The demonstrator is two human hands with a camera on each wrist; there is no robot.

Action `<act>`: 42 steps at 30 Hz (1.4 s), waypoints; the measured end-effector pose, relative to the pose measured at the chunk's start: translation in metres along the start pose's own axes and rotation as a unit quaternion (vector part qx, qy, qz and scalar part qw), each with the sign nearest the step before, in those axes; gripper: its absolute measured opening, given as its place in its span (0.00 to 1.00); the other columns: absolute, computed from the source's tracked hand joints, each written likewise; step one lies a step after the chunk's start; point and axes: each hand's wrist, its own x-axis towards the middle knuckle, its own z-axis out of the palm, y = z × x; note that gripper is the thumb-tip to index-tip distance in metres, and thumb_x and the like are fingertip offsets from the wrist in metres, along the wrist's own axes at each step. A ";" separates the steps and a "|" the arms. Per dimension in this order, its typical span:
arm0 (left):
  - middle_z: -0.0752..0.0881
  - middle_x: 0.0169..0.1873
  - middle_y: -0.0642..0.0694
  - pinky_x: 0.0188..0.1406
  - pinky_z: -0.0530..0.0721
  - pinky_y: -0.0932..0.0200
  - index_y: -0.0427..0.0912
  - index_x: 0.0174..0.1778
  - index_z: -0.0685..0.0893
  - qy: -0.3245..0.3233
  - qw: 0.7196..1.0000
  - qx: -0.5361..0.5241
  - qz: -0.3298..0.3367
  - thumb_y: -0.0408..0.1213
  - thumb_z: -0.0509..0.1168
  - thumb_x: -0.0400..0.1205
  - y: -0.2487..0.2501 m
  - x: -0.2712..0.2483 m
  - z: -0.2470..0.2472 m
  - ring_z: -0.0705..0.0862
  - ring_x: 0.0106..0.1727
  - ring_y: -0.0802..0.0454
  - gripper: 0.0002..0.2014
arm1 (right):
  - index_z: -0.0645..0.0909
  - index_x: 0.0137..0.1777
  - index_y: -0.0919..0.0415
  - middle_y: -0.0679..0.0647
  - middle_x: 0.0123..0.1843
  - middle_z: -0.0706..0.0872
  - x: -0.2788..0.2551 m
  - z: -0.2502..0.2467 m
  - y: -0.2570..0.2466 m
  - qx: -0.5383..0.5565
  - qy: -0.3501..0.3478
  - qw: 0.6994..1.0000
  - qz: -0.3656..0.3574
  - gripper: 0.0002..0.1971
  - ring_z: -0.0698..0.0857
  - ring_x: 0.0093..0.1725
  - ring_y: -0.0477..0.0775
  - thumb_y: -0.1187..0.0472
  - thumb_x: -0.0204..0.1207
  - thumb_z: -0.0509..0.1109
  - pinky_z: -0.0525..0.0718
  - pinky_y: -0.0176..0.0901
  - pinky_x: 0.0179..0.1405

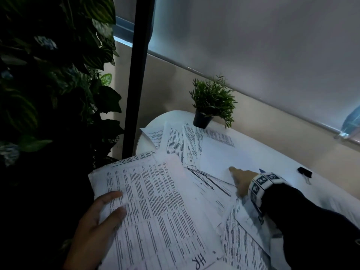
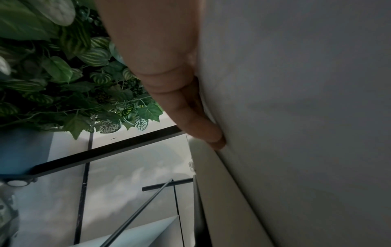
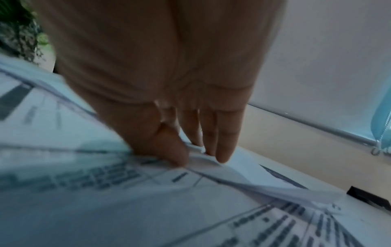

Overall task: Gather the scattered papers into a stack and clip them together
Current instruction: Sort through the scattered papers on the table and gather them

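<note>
Several printed sheets (image 1: pixel 155 201) lie fanned across a white round table (image 1: pixel 280 152), some hanging over its near left edge. My left hand (image 1: pixel 101 217) holds the big table-printed sheet marked "HR" at its left edge, two digits on top and fingers (image 2: pixel 190 108) flat against the white underside. My right hand (image 1: pixel 241 182), in a dark sleeve with a patterned wristband, pinches the edge of a sheet mid-table: the thumb (image 3: pixel 169 155) lies on top and the fingers (image 3: pixel 224 150) beneath. A black binder clip (image 1: pixel 304 172) lies on bare table to the right of that hand, also seen as the clip (image 3: pixel 368 195).
A small potted plant (image 1: pixel 212 104) stands at the table's far edge behind the papers. A black pole (image 1: pixel 140 75) and dense foliage (image 1: pixel 48 84) rise at the left. A window blind with a hanging cord (image 1: pixel 344 133) runs along the right.
</note>
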 end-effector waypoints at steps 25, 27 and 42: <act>0.79 0.56 0.56 0.31 0.82 0.77 0.38 0.55 0.78 -0.001 0.999 -0.041 -0.006 0.15 0.58 0.80 0.010 -0.013 0.008 0.78 0.53 0.57 0.15 | 0.79 0.51 0.57 0.53 0.42 0.77 -0.039 0.021 0.018 0.034 0.132 0.991 -0.003 0.09 0.78 0.40 0.55 0.53 0.77 0.63 0.74 0.39 0.37; 0.76 0.62 0.49 0.33 0.82 0.78 0.36 0.59 0.77 0.003 0.999 -0.040 -0.004 0.15 0.58 0.80 0.010 -0.013 0.008 0.78 0.57 0.52 0.16 | 0.74 0.47 0.58 0.53 0.39 0.78 -0.042 0.020 0.020 0.092 0.163 0.982 0.008 0.07 0.78 0.36 0.54 0.54 0.78 0.62 0.75 0.41 0.33; 0.76 0.62 0.42 0.25 0.80 0.78 0.33 0.59 0.78 -0.005 0.999 -0.042 -0.017 0.14 0.59 0.79 0.000 -0.006 0.004 0.79 0.48 0.58 0.16 | 0.81 0.49 0.50 0.45 0.51 0.85 -0.098 -0.051 0.038 0.373 0.362 0.849 -0.092 0.20 0.83 0.50 0.46 0.74 0.80 0.53 0.76 0.34 0.51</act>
